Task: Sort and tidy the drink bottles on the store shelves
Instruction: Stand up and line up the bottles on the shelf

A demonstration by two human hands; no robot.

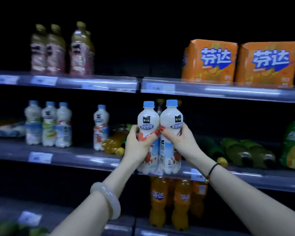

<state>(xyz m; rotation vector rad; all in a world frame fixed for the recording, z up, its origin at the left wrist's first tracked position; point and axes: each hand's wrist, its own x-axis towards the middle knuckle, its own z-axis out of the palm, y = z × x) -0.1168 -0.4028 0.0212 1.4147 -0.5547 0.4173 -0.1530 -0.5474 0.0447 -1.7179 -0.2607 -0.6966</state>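
Observation:
I hold two white milk-drink bottles with blue caps upright and side by side in front of the middle shelf [92,159]. My left hand [137,145] grips the left bottle [148,120] around its waist. My right hand [180,142] grips the right bottle [171,118] the same way. The two bottles touch each other. Three matching white bottles [48,123] stand at the left of the middle shelf, and a single one [100,126] stands nearer the middle.
Pink drink bottles [58,50] stand on the top shelf at left, two orange multipacks [237,63] at right. Orange bottles [114,143] and green bottles [245,150] lie on the middle shelf; a green bottle [293,142] stands far right. Orange soda bottles [174,201] stand below.

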